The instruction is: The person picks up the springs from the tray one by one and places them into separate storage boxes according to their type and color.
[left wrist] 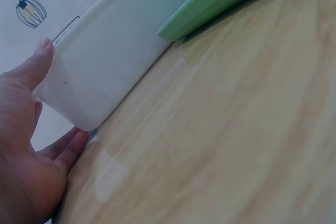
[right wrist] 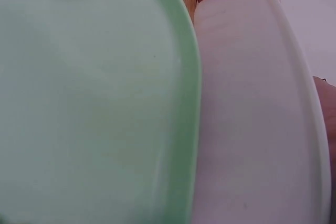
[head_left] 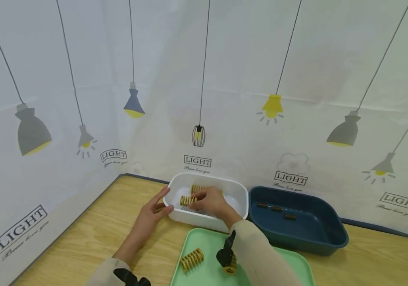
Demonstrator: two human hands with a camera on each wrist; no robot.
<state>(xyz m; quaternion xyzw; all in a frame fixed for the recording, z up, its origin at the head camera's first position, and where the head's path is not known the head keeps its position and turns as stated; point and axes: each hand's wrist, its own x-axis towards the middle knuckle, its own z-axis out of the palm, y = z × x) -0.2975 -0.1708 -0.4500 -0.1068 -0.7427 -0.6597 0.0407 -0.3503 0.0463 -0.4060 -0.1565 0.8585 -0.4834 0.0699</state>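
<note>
White bin (head_left: 191, 219) before me, my left hand (head_left: 149, 216) touching its end, thumb and fingers spread. My right hand (head_left: 212, 201) is inside, thumb and fingertips pinching a gold spring (head_left: 185, 201); second spring (head_left: 197, 188) lies just behind. Two more springs (head_left: 192, 260) sit on the green tray (head_left: 204, 236), nearer me.

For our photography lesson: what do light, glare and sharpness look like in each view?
Head: soft light, the gold coil springs fairly distinct; left wrist: wood-grain tabletop soft, with a pale patch near the white bin; right wrist: hazy, the bin tinted pinkish.
</note>
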